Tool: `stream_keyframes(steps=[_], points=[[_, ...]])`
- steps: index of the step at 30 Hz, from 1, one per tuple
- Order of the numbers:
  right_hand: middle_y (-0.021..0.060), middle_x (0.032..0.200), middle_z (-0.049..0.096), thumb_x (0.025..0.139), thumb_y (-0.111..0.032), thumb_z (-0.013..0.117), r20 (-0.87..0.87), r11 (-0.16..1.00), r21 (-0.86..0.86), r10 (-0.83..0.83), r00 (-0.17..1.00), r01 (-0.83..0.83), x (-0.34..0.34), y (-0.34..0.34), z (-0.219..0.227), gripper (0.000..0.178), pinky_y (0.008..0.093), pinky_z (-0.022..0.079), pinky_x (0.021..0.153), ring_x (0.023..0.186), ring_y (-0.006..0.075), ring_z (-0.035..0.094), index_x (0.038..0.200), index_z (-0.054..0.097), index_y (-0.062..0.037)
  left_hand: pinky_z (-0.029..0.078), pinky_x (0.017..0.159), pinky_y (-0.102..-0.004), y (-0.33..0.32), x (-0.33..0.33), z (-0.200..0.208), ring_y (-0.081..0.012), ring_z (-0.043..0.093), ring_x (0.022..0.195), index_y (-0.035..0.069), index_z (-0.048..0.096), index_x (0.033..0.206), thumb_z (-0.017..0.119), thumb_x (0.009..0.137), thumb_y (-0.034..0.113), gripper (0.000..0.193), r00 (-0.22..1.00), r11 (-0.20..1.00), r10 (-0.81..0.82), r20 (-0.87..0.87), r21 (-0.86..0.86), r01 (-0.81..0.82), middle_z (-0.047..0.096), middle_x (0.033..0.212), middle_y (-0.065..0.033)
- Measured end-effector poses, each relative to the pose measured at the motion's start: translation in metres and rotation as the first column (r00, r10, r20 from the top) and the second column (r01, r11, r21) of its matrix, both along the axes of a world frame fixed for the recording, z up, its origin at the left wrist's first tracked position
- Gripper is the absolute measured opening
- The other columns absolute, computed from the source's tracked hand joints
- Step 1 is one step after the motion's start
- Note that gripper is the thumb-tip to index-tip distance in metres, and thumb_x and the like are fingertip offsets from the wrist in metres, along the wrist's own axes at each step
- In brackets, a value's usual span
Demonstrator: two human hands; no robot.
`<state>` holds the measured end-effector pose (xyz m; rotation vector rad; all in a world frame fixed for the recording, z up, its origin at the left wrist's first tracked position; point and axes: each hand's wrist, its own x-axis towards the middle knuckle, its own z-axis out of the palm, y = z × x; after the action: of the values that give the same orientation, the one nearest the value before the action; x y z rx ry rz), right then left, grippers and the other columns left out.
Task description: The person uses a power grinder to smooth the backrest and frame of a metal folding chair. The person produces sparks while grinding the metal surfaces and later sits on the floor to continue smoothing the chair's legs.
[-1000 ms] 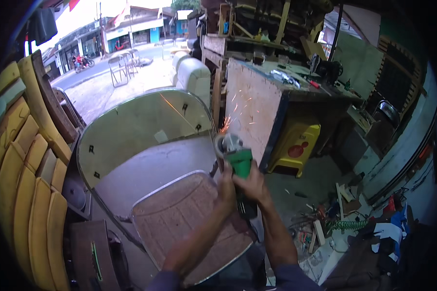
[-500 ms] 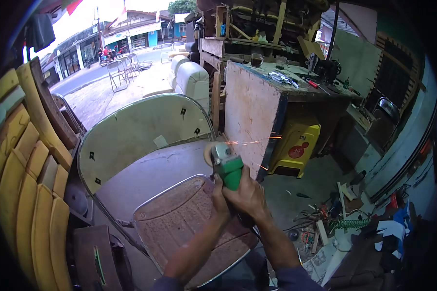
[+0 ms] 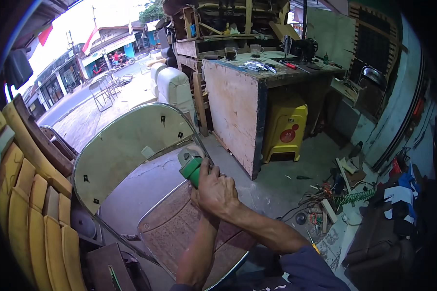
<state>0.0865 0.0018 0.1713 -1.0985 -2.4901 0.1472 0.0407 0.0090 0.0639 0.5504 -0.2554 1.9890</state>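
Note:
Both of my hands grip a green angle grinder (image 3: 190, 170) above a metal chair. My right hand (image 3: 219, 191) lies over the tool's body, and my left hand (image 3: 199, 200) wraps it from below, mostly covered by the right. The grinder's pale round disc (image 3: 197, 151) is at the right side of the chair's tubular frame, by the lower corner of the backrest; I cannot tell whether it touches. The backrest panel (image 3: 121, 138) is bare and pale, with several dark brackets. Under my forearms is the worn brown seat (image 3: 167, 223). No sparks show now.
Yellow foam pieces (image 3: 22, 208) stack at the left. Ahead to the right is a workbench (image 3: 230, 102) with tools, glass mugs and a sewing machine (image 3: 303, 48). A yellow plastic stool (image 3: 289, 131) stands under it. Scraps, cables and a green coiled hose (image 3: 357, 196) litter the right-hand floor.
The grinder has turned and shifted left with both hands, its disc now facing up and right. Orange sparks have stopped showing. My right forearm now slants in from farther right, and the view has shifted.

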Motion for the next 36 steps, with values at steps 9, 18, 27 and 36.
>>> stream_keyframes(steps=[9,18,27,36], points=[[0.0297,0.103,0.065,0.086,-0.035,0.071,-0.053,1.000,0.018,0.022,0.998,-0.021,0.004,-0.006,0.010,0.082,0.0490,0.061,0.070,0.079,0.0415,0.074,0.145,0.035,0.0101,0.052,0.084,-0.0435,0.004,-0.016,0.015,-0.0302,0.056,0.091,0.008,0.036,0.153,0.047,0.096,0.042,0.068,0.984,0.999,0.038,-0.173,0.031,-0.033,0.057,0.114,-0.0153],[0.0364,0.112,0.061,0.084,-0.031,0.073,-0.073,0.986,-0.151,0.059,0.996,-0.069,0.018,-0.005,0.017,0.091,0.0591,0.056,0.079,0.087,0.0514,0.070,0.150,0.026,0.0117,0.050,0.088,-0.0465,-0.004,-0.005,0.005,-0.0314,0.054,0.098,0.007,0.034,0.156,0.046,0.096,0.046,0.073,0.997,0.999,0.001,-0.078,-0.054,-0.005,0.055,0.118,-0.0171],[0.0373,0.111,0.062,0.085,-0.029,0.072,-0.033,0.981,-0.180,0.070,0.997,-0.074,0.025,-0.008,0.015,0.087,0.0595,0.055,0.080,0.089,0.0518,0.070,0.147,0.027,0.0127,0.050,0.089,-0.0460,-0.010,0.001,0.000,-0.0313,0.057,0.099,0.006,0.037,0.153,0.044,0.098,0.049,0.070,0.997,0.992,0.030,-0.069,-0.121,-0.038,0.057,0.117,-0.0169],[0.0318,0.103,0.067,0.083,-0.031,0.071,-0.058,0.999,0.014,0.046,0.997,-0.046,0.013,0.002,0.006,0.079,0.0457,0.061,0.071,0.081,0.0397,0.074,0.141,0.038,0.0109,0.051,0.089,-0.0454,-0.006,-0.005,0.001,-0.0311,0.059,0.099,0.005,0.041,0.149,0.042,0.099,0.051,0.068,0.988,0.990,0.029,-0.149,-0.134,-0.049,0.059,0.116,-0.0167]])
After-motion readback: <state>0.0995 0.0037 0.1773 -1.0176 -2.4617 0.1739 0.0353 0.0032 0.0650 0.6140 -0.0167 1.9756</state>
